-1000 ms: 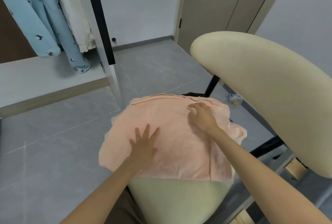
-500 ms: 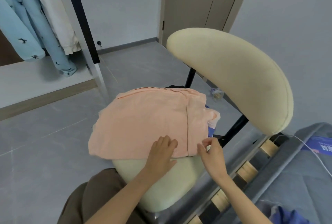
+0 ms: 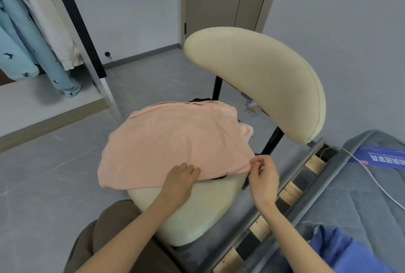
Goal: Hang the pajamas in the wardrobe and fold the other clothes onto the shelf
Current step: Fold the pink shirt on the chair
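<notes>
On the chair seat: the pink garment (image 3: 175, 141) lies spread flat over the far and middle parts of the chair seat (image 3: 197, 213) and overhangs its left edge. The seat's near edge is bare.
Long axis: runs across the seat, from the left edge to the right edge. The near hem faces the person.
Bearing from hands: the garment lies straight ahead of both hands, which are at its near hem.
Left hand (image 3: 179, 182): fingers straight, laid flat on the middle of the near hem, pressing it down.
Right hand (image 3: 264, 176): thumb and forefinger pinch the garment's near right corner at the seat's right edge.
Nearer hand: the right holds the free corner, so a fold toward the left edge would probably start there (a judgement only), with the left as anchor.
Under layer: a dark garment (image 3: 217, 178) shows beneath the near hem.
Change from earlier: one second ago both hands lay further up the cloth; now both are at the near hem. The upright crease seen half a second ago near the right side no longer shows.
Wardrobe: blue pajamas (image 3: 43, 58) hang far left, well apart.
</notes>
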Demonstrator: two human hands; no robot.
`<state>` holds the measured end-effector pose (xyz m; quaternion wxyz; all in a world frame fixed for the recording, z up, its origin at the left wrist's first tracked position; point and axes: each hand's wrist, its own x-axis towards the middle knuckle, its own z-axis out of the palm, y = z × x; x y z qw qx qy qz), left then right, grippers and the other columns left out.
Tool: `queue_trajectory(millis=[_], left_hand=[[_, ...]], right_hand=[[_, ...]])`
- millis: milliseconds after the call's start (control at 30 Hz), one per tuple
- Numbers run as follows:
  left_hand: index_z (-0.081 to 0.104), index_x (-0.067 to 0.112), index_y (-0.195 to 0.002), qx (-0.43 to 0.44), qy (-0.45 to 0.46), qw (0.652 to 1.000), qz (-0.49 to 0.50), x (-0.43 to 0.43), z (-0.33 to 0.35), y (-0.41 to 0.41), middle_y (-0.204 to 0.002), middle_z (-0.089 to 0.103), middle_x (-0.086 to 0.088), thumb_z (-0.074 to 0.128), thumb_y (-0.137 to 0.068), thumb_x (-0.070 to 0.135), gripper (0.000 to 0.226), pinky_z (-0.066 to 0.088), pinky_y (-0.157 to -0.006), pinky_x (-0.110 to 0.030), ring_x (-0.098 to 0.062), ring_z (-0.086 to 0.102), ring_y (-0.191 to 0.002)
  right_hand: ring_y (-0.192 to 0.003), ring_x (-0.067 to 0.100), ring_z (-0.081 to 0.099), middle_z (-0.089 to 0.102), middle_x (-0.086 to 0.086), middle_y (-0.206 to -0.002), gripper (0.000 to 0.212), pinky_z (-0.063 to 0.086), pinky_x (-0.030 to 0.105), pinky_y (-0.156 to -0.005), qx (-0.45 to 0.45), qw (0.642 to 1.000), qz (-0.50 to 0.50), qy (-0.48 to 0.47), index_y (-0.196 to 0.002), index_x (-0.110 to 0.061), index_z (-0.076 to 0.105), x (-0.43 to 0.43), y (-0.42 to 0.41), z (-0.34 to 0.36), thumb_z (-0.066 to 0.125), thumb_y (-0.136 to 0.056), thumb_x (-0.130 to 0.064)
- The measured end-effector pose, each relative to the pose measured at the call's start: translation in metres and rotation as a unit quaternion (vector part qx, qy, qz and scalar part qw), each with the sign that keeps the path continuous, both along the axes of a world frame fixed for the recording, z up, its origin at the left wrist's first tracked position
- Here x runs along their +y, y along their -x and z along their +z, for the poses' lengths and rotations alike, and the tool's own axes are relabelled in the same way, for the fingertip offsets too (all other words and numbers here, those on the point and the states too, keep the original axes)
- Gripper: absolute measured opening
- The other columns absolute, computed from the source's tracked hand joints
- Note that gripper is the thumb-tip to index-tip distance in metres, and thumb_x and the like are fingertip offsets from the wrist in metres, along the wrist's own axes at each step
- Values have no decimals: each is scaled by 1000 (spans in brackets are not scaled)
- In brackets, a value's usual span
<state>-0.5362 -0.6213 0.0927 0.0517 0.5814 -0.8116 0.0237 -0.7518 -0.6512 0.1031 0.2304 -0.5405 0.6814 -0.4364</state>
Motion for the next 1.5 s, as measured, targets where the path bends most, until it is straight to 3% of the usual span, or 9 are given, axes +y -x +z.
queue_trajectory(millis=[200, 300, 533, 733, 933, 1133, 1233, 1300, 1500], left_hand=[[59, 17, -67, -1, -15, 1000, -26, 13, 8, -12, -61, 57, 3, 80, -44, 5, 33, 40, -49, -22, -21, 57, -58], [49, 17, -82, 9, -104, 993, -46, 13, 10, -9, -87, 60, -5, 53, -76, 6, 13, 32, -70, -30, -27, 54, -86], [55, 17, -100, -111, -240, 964, -26, 8, 5, -9, -110, 59, -3, 46, -79, 5, 26, 23, -72, -27, -23, 50, -106], [53, 21, -109, -42, -253, 966, -23, -11, 5, 2, -113, 54, -1, 55, -87, 41, 30, 33, -81, -30, -20, 47, -109], [47, 22, -126, 61, -123, 990, -29, -38, 9, 19, -125, 44, 0, 46, -94, 32, 33, 36, -84, -30, -19, 39, -114], [32, 30, -142, 55, -108, 991, -51, -60, 10, 30, -155, 14, 1, 44, -96, 28, 48, 17, -114, -34, -24, 12, -141], [20, 36, -147, 52, -155, 986, -35, -69, 8, 39, -159, -1, 4, 37, -100, 30, 50, 11, -117, -47, -31, -2, -145], [10, 40, -148, 40, -196, 980, -9, -72, 5, 46, -159, -8, 5, 31, -101, 34, 52, 11, -115, -53, -37, -5, -144], [0, 46, -147, 43, -251, 967, 10, -73, -3, 56, -158, -17, 7, 25, -102, 37, 52, 12, -111, -61, -39, -6, -144]], right_hand=[[-59, 16, 44, 49, 1, -74, 28, 40, 32, -54, -10, 999, -20, -23, -79, -22, 37, 16, 9, -2, 42, -91, 2], [-57, 16, 41, 44, 3, -70, 26, 37, 34, -51, -38, 997, -33, -62, -78, -20, 33, 23, 7, -8, 41, -91, 0], [-79, 18, 53, 55, 2, -88, 11, 40, 27, -63, 35, 933, 115, -338, -95, -10, 49, 31, 23, -32, 53, -85, -11], [-101, 22, 51, 56, 1, -102, 25, 47, 32, -84, -183, 948, 1, -261, -118, -13, 54, -25, 22, -16, 43, -96, -14], [-77, 17, 53, 58, 5, -99, 20, 48, 28, -60, -441, 842, -72, -304, -110, -7, 56, -78, 8, -11, 56, -94, -20], [-96, 27, 63, 63, 10, -111, 46, 55, 43, -86, -517, 789, -104, -315, -120, -9, 55, -95, 2, -16, 74, -83, -30], [-64, 15, 53, 58, 3, -80, 26, 52, 26, -54, -498, 810, -177, -255, -100, -10, 60, -91, 7, -17, 69, -87, -30], [-62, 10, 48, 55, -1, -75, 19, 42, 21, -47, -488, 819, -234, -193, -91, -12, 62, -83, 17, -16, 64, -90, -31], [-96, 17, 56, 60, -4, -89, 17, 51, 33, -87, -494, 825, -254, -101, -79, -28, 60, -54, 39, -12, 54, -95, -31]])
